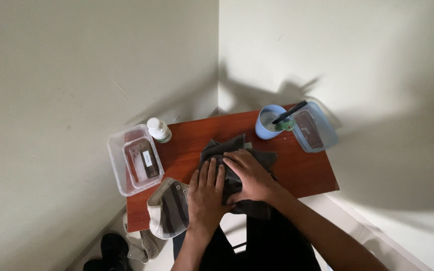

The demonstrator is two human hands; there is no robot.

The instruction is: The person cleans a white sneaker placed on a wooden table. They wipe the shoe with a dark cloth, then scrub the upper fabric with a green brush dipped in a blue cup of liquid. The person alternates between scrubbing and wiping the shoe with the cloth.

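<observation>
Two hands press flat on a dark grey cloth at the centre of a red-brown table: left hand with fingers spread, right hand overlapping beside it. Even, palm-down pressure would likely keep folds smooth. Left lie a striped cap, clear container and white bottle; far right, a blue cup.

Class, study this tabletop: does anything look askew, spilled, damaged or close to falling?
Nothing is spilled or broken. Two things overhang, though: the clear container juts past the table at its left edge, and the striped cap hangs off the near edge. Both hands, left hand and right hand, press flat on the dark cloth.
</observation>
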